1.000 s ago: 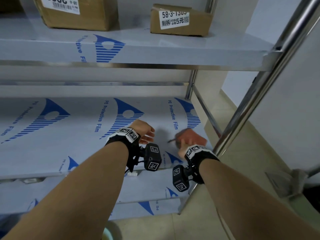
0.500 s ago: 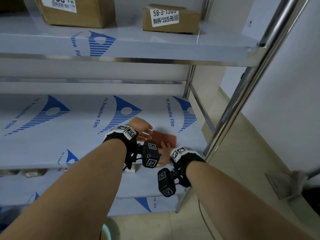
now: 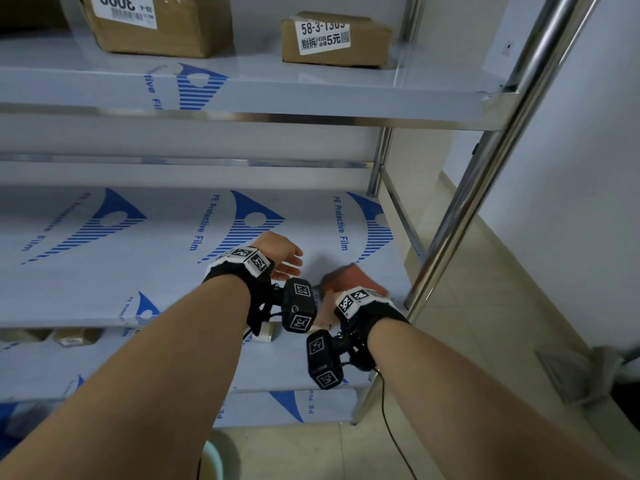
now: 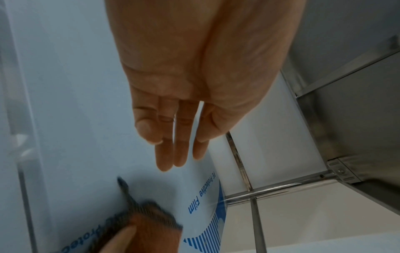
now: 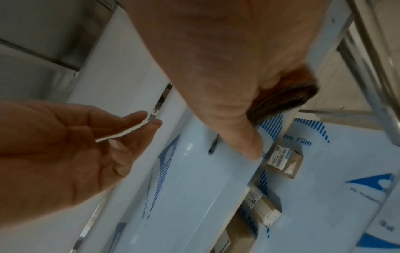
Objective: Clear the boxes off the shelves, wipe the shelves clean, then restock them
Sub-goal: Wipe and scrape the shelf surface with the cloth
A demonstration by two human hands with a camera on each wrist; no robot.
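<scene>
Far left, top shelf: the large brown cardboard box with the white barcode label stands on film-covered steel, not yet cleared. On the shelf below the one you are wiping, small brown cartons lie at the left, seen under its front edge.

Your left hand hovers over the middle shelf of blue-and-white protective-film steel, fingers straight and loosely spread, holding nothing. Judged: it is kept out of the cloth's path, ready to brace.

The smaller brown cardboard box with the white price sticker sits near the top shelf's right end.

Your right hand presses the rust-red woven cloth with dark fringe flat on the middle shelf; the left wrist view shows straight fingers on top of it, though a curl at its far edge cannot be ruled out. Flat pressure suits wiping. The cloth lies near the right front corner, close to the polished steel upright.

Versus half a second ago: the cloth sits further right, towards the post, and the gap between your hands has widened. The left hand has barely shifted. Both top boxes are unchanged.
</scene>
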